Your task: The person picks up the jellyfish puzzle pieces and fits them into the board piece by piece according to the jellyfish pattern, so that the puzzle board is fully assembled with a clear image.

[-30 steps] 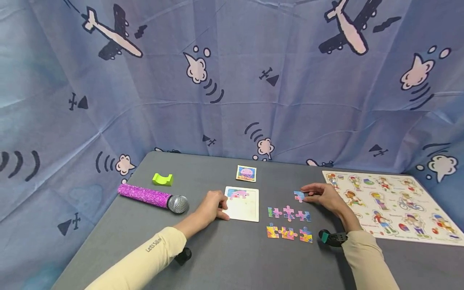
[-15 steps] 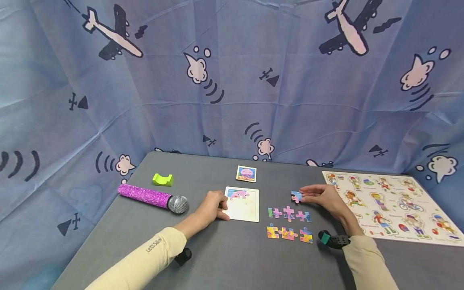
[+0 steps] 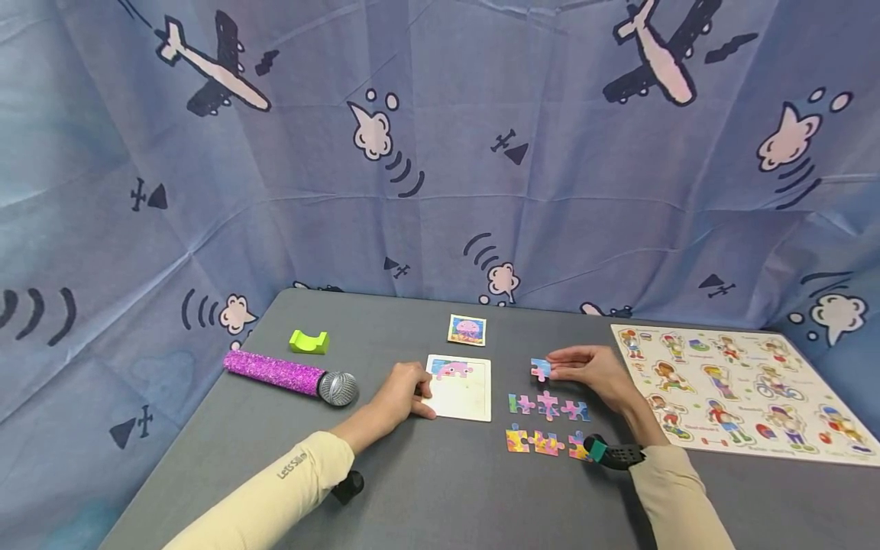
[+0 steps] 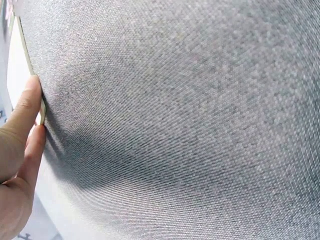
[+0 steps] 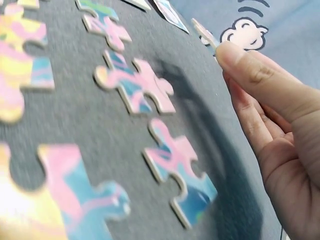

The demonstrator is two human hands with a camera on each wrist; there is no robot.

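Observation:
My right hand [image 3: 596, 376] pinches a blue and pink jigsaw piece [image 3: 540, 370] between thumb and fingers, raised over the table right of the puzzle board. In the right wrist view this piece [image 5: 204, 32] shows nearly edge-on at the fingertips. The square white puzzle board [image 3: 464, 399] has a blue and pink joined section [image 3: 451, 368] along its top left. My left hand [image 3: 402, 393] grips the board's lower left edge; in the left wrist view, thumb and finger meet its corner. Several loose jigsaw pieces [image 3: 548, 405] lie in two rows below the right hand.
Behind the board lies a small jellyfish picture card [image 3: 467, 330]. A glittery purple microphone [image 3: 289, 373] and a lime-green curved block [image 3: 308, 341] are on the left. A large board of cartoon figures [image 3: 745, 389] covers the right side. Patterned blue cloth [image 3: 440, 221] hangs behind the table.
My right hand has lifted the blue and pink jigsaw piece and carried it left, toward the puzzle board. The left hand and the board stay where they were.

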